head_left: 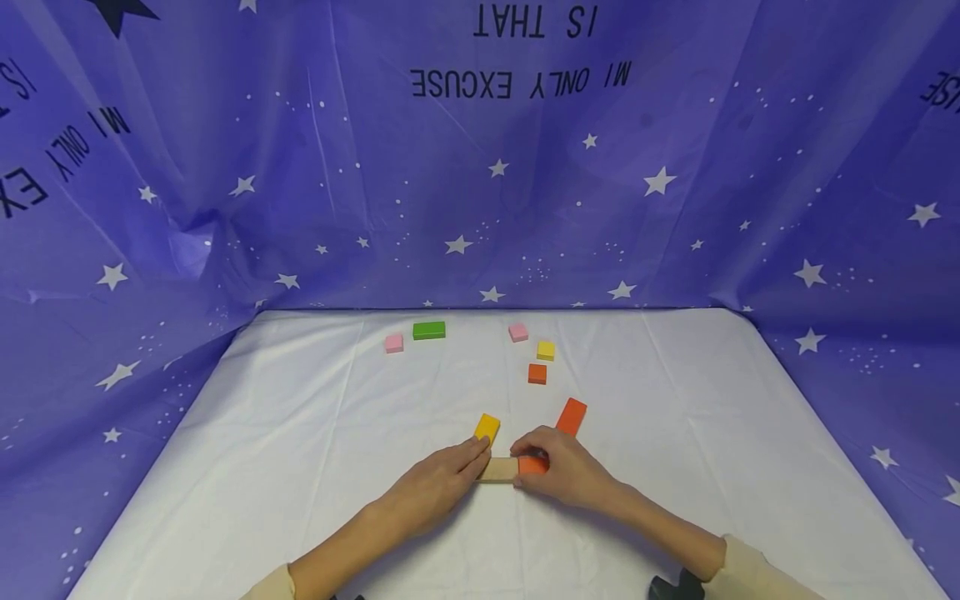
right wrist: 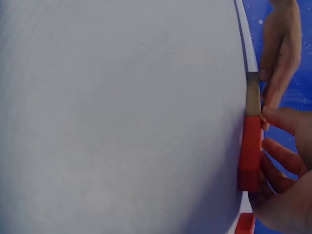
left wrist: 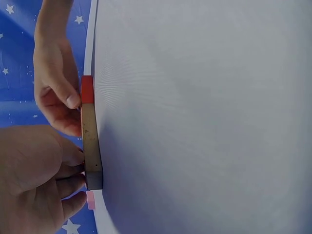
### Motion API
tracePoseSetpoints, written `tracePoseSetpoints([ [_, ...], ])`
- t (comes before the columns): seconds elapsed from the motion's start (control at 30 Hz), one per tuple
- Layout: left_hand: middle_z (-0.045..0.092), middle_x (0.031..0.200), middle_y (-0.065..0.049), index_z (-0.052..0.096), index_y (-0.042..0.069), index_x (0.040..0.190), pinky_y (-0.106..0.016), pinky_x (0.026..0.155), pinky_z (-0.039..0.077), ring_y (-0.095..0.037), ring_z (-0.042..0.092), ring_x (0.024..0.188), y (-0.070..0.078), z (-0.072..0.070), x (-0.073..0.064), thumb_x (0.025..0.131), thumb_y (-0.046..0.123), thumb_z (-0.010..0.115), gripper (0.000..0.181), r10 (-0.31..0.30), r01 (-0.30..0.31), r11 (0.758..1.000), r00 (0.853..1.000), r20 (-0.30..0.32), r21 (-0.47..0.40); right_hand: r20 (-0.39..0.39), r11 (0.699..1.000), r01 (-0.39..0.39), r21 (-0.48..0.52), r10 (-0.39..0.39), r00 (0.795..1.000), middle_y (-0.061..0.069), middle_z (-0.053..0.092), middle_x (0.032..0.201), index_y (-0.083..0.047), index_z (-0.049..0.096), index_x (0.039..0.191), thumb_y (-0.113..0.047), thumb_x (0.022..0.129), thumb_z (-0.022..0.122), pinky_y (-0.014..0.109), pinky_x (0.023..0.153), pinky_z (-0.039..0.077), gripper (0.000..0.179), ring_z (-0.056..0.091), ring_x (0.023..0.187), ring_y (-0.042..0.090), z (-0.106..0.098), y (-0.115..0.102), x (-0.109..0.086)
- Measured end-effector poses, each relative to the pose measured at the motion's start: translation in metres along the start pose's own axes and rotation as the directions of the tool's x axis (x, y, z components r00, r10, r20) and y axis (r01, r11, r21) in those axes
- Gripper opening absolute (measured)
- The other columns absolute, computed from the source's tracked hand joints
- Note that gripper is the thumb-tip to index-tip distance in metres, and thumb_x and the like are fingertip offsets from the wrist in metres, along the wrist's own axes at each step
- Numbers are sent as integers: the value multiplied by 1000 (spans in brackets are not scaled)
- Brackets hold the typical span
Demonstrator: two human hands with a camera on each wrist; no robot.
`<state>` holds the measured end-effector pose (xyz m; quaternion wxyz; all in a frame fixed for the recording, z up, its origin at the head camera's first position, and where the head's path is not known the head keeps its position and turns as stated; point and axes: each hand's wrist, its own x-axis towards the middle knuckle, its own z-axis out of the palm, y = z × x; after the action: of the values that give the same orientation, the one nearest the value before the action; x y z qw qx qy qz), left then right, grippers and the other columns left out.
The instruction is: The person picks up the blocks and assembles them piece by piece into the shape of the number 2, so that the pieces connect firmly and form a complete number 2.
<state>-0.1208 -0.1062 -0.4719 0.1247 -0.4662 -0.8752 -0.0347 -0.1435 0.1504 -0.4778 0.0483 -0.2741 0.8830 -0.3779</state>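
A plain wooden block (head_left: 498, 470) and an orange-red block (head_left: 533, 466) lie end to end on the white cloth. My left hand (head_left: 438, 485) rests with nearly straight fingers over the wooden block's left end and the near end of a yellow block (head_left: 487, 427). Thumb and forefinger of my right hand (head_left: 568, 471) pinch the orange-red block by its joint with the wooden one. Just beyond this hand a longer orange-red block (head_left: 572, 416) lies slanted, its near end hidden. From the side, the right wrist view shows the red block (right wrist: 250, 146) meeting the wooden block (right wrist: 253, 95).
Farther back on the white cloth (head_left: 675, 392) lie a green block (head_left: 429, 331), two pink blocks (head_left: 393, 343), a small yellow block (head_left: 546, 351) and a small orange block (head_left: 537, 373). A purple star-patterned curtain (head_left: 540, 208) encloses the back and sides. Something dark (head_left: 677, 587) shows by the right sleeve.
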Motion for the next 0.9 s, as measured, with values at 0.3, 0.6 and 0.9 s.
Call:
tracePoseSetpoints([
  [0.3, 56, 138, -21, 60, -5, 132, -38, 101, 48, -31, 55, 126, -1, 1, 1, 91, 0, 67, 42, 18, -18, 1000, 999, -29, -1, -172, 999, -49, -21, 44, 984, 0, 68, 110, -9, 72, 112, -14, 80, 84, 40, 85, 51, 35, 60, 95, 22, -27, 12, 0],
  [0.6, 53, 141, -21, 57, -7, 134, -37, 103, 46, -31, 53, 129, 0, -1, 1, 93, 0, 65, 42, 16, -16, 1000, 1000, 8, 6, -248, 980, -196, -22, 185, 951, 12, 60, 128, -4, 61, 132, -20, 78, 87, 51, 102, 45, 62, 57, 117, 31, -47, 37, -7],
  [0.9, 53, 141, -21, 57, -7, 135, -36, 104, 45, -30, 53, 130, 1, -3, 2, 94, 0, 64, 42, 14, -14, 1000, 1000, 26, -3, -167, 944, -329, -1, 325, 931, 20, 55, 135, 1, 51, 138, -29, 77, 86, 56, 110, 34, 77, 48, 129, 39, -50, 57, -12],
])
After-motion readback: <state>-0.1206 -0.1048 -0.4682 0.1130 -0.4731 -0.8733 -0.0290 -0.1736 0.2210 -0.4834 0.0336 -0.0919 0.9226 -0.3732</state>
